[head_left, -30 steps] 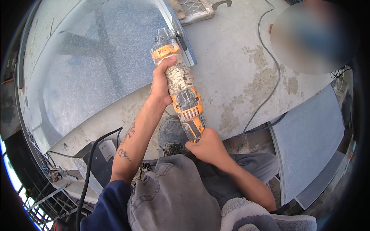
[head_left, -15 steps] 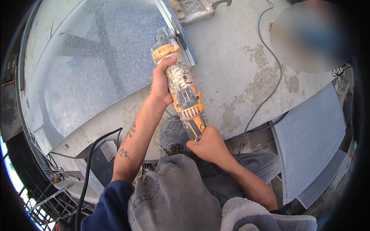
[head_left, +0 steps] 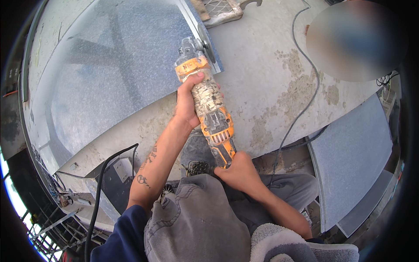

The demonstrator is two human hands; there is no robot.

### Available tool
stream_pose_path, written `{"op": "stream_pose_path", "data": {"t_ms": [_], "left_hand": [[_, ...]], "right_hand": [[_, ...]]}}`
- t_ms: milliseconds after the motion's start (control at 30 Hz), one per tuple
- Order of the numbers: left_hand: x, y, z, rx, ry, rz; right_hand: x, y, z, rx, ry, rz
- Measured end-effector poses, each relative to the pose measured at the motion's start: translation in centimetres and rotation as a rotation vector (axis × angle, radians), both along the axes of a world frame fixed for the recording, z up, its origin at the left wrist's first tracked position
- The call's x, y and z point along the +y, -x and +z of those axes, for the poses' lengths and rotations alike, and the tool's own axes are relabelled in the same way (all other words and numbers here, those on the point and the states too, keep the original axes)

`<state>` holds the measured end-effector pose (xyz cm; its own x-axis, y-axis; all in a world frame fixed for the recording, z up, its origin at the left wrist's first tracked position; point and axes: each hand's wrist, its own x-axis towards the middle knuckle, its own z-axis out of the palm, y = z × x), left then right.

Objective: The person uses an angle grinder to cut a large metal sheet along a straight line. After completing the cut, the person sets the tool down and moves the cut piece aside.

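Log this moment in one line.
left hand: gripping angle grinder body | right hand: gripping its rear handle | disc: near right edge of grey slab, contact unclear

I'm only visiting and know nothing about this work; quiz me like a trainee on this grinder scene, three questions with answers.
1. True or false: the left hand is nearer the disc than the right hand.
2. The right hand grips the grinder at:
A) the disc
B) the rear handle
3. Fill in: in the picture, a grey cord lies to the ___ of the grinder.

Key: 1 true; 2 B; 3 right.
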<state>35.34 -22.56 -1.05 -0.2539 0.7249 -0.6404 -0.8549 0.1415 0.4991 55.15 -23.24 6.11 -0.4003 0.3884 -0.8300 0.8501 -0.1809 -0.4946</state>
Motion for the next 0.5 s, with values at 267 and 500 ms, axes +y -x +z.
{"op": "stream_pose_path", "data": {"t_ms": [267,500], "left_hand": [[-0.3,-0.7,0.4,0.007,0.053,0.010],[-1.1,-2.0,0.9,-0.012,0.084,0.012]], "right_hand": [[-0.2,-0.5,-0.1,-0.003,0.002,0.026],[-1.4,-1.9,0.0,-0.061,0.013,0.003]]}}
